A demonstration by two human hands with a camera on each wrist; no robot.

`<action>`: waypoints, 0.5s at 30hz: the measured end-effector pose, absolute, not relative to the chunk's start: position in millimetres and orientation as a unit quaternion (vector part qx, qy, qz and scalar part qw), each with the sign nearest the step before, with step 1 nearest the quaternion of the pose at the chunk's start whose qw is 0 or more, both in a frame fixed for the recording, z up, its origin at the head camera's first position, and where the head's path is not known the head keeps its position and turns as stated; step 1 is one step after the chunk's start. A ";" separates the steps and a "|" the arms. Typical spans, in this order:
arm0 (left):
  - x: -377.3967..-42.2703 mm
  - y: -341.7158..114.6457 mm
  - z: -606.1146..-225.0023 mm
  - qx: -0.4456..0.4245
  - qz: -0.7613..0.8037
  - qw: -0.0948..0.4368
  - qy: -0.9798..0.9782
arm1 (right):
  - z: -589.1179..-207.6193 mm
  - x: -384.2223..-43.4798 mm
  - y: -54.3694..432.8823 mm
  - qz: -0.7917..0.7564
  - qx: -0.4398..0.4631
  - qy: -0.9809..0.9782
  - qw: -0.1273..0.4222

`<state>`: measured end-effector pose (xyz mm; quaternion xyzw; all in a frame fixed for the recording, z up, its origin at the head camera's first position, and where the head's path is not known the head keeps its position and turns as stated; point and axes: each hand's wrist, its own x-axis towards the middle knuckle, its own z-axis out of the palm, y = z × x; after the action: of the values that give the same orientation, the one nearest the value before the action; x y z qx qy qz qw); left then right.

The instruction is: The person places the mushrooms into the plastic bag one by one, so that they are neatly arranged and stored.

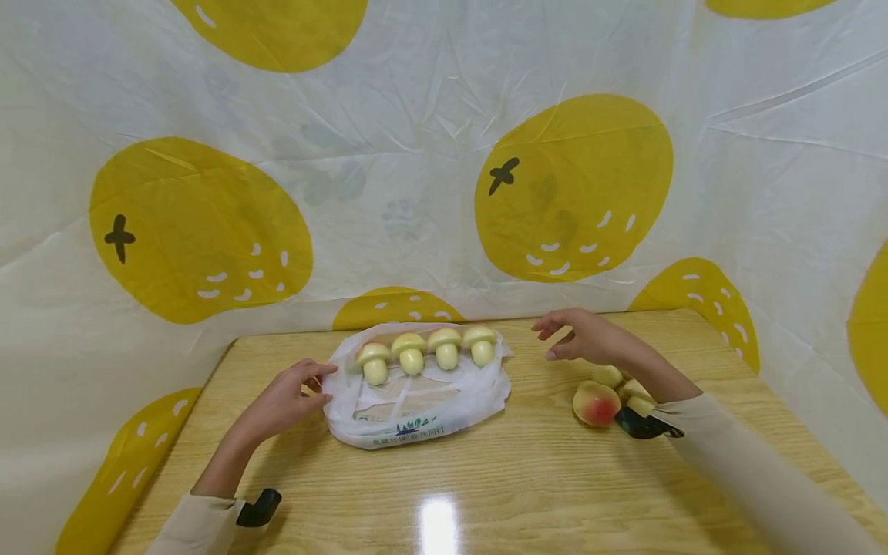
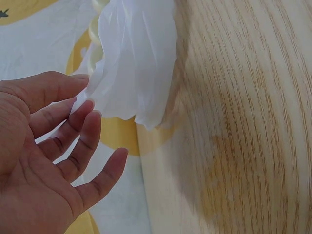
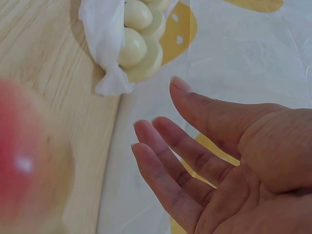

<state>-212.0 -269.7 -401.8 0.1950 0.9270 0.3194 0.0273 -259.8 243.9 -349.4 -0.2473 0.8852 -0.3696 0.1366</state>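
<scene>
A white plastic bag (image 1: 479,393) with green and dark print lies spread on the table, its middle see-through. Several pale yellow toy mushrooms (image 1: 412,362) stand in a row along its far side, stems toward me. My left hand (image 1: 287,397) is at the bag's left edge, fingertips right at the plastic, thumb and forefinger apart. In the left wrist view, the loosely bent fingers (image 2: 83,141) are spread beside the white plastic. My right hand (image 1: 586,337) hovers to the right of the bag, holding nothing, its fingers (image 3: 165,165) loosely bent.
Under my right forearm sit a red-and-yellow peach-like fruit (image 1: 597,404) and pale yellow pieces (image 1: 634,395), partly hidden by the sleeve. A white curtain (image 1: 402,208) with yellow fruit prints hangs behind and beside the wooden table (image 1: 347,501).
</scene>
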 end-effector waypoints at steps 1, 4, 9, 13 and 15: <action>-211.9 -269.9 -401.9 0.194 0.320 0.028 0.927 | -348.9 -258.6 246.9 -0.368 -0.246 0.886 0.138; -211.6 -270.4 -402.0 0.194 0.320 0.030 0.927 | -347.3 -254.6 255.9 -0.367 -0.248 0.885 0.140; -212.0 -270.5 -402.0 0.195 0.320 0.027 0.926 | -345.0 -249.5 270.6 -0.374 -0.248 0.882 0.146; -212.8 -270.5 -402.8 0.195 0.324 0.027 0.925 | -343.7 -245.0 282.6 -0.365 -0.245 0.887 0.141; -213.3 -270.7 -403.4 0.196 0.324 0.027 0.925 | -344.0 -242.5 289.3 -0.365 -0.238 0.889 0.140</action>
<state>-213.3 -270.7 -403.4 0.1956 0.9251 0.3243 0.0267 -242.5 289.3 -344.0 -0.2380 0.8890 -0.3653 0.1402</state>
